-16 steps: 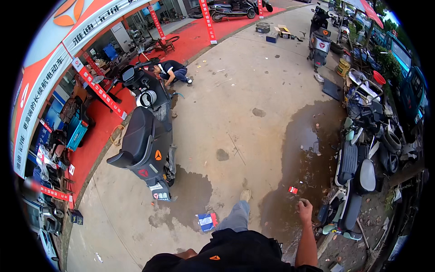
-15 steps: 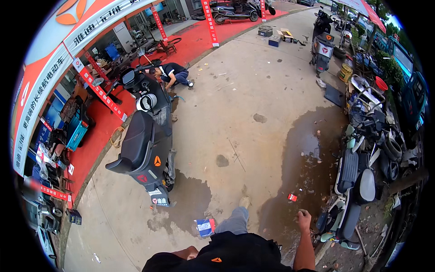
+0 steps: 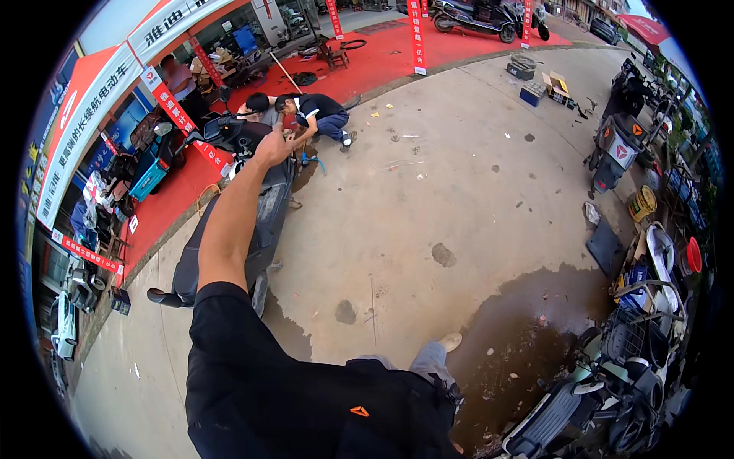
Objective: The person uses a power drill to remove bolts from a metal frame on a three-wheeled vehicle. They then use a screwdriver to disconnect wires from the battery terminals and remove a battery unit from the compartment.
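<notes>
My left arm stretches forward in a black short sleeve, and my left hand is at the front end of a black electric scooter, near its handlebar. Whether the fingers grip anything cannot be made out. The scooter stands lengthwise under my arm on the concrete. My right hand is out of view. My grey trouser leg and light shoe show below.
Two people crouch by the scooter's front at the edge of a red mat. A dark wet patch spreads on the right. Parked scooters and clutter line the right side, and boxes lie farther off.
I have moved up beside the black scooter. My left arm has risen and reached out to its front. My right hand, earlier low at my side, has left the view.
</notes>
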### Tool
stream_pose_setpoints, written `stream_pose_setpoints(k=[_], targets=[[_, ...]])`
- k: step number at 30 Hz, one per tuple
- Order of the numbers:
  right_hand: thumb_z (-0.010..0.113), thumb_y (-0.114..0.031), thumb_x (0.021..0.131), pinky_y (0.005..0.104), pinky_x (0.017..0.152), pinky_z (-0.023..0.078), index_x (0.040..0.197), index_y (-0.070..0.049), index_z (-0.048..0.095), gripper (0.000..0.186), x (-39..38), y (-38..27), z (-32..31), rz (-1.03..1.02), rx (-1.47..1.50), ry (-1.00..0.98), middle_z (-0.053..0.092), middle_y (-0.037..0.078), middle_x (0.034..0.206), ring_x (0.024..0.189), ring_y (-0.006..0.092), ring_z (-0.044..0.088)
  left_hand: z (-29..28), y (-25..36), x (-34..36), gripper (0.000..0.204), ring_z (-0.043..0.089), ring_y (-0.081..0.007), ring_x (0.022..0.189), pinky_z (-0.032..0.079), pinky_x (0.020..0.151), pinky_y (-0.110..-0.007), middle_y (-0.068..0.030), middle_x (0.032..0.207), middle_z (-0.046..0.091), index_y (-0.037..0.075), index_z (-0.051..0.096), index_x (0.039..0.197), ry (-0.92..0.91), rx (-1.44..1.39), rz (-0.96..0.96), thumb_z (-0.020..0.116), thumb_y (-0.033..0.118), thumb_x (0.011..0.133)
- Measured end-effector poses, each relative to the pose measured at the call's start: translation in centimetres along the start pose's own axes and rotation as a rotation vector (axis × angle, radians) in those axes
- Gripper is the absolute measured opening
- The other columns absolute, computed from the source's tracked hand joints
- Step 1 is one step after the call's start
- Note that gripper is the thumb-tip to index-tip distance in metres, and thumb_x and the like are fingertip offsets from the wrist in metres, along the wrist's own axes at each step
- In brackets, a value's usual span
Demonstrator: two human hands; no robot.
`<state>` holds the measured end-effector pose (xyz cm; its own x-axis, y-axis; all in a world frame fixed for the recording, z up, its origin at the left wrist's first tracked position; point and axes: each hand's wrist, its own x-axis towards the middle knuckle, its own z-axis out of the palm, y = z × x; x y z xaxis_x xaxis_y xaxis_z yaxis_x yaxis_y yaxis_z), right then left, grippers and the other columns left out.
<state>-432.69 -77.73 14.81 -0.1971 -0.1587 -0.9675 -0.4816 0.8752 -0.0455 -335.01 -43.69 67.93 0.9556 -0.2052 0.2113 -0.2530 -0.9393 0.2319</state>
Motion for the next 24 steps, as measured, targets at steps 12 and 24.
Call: stream_pose_setpoints(k=[12, 24], targets=[[0.063, -0.012, 0.108, 0.0259, 0.066, 0.052, 0.127, 0.003, 0.065, 0.024, -19.1, -79.5, 11.7, -1.232, 0.076, -0.28, 0.07, 0.007, 0.095, 0.075, 0.0116, 0.063, 47.0, 30.0, 3.7, 0.078, 0.077, -0.0363, 0.102, 0.064, 0.079, -0.047, -0.0284, 0.137, 0.068, -0.002, 0.043, 0.16, -1.188, -0.042, -0.132, 0.072, 0.027, 0.094], [0.061, -0.022, 0.101, 0.0444, 0.044, 0.043, 0.1, -0.004, 0.067, 0.019, 4.3, -90.0, 0.5, -0.002, 0.424, 0.098, 0.059, 0.011, 0.071, 0.054, 0.0271, 0.057, 63.2, 90.0, 36.7, 0.048, 0.069, -0.042, 0.118, 0.055, 0.101, -0.05, -0.0238, 0.124, 0.074, 0.003, 0.066, 0.137, -0.976, -0.266, 0.593, 0.064, 0.023, 0.093]])
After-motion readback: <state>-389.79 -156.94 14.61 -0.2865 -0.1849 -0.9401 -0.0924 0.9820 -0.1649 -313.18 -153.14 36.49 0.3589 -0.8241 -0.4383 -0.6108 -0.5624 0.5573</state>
